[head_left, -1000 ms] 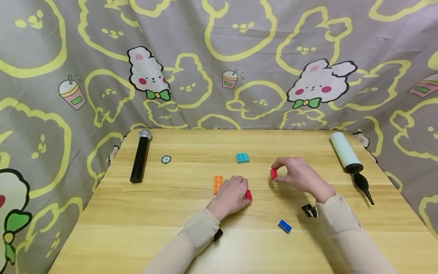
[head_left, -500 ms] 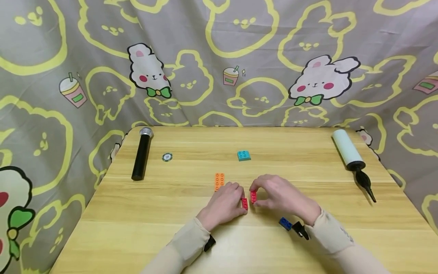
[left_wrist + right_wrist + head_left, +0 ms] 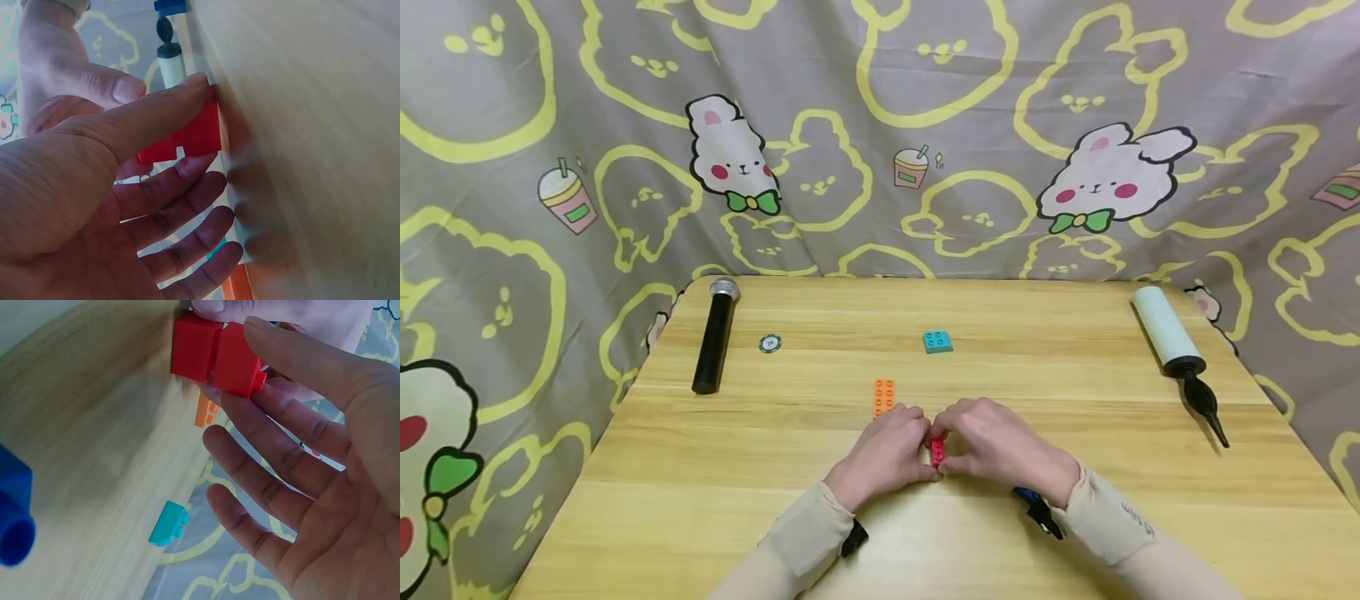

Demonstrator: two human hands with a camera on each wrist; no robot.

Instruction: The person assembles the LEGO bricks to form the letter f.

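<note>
Two red toy bricks meet, or nearly so, one above the other, low over the wooden table. My left hand (image 3: 886, 454) pinches the lower red brick (image 3: 195, 347) between thumb and fingers, close to the tabletop. The upper red brick (image 3: 235, 359) is between the thumb and fingers of my right hand (image 3: 1000, 442), its studs facing up. A thin dark line shows between the two; whether they are pressed together I cannot tell. Just behind my left hand lies an orange brick (image 3: 883, 396), partly hidden. A blue brick (image 3: 1027, 495) sits by my right wrist, mostly covered.
Farther back on the table (image 3: 820, 317) rests a teal brick (image 3: 937, 341). A black microphone (image 3: 715, 337) and a round chip (image 3: 770, 343) lie at left. At right is a hand pump (image 3: 1168, 333). Patterned cloth (image 3: 850, 225) hangs behind the table.
My right hand has come left and toward me, bringing its red brick onto the one in my left hand. My left hand has shifted slightly toward me, still gripping its brick.
</note>
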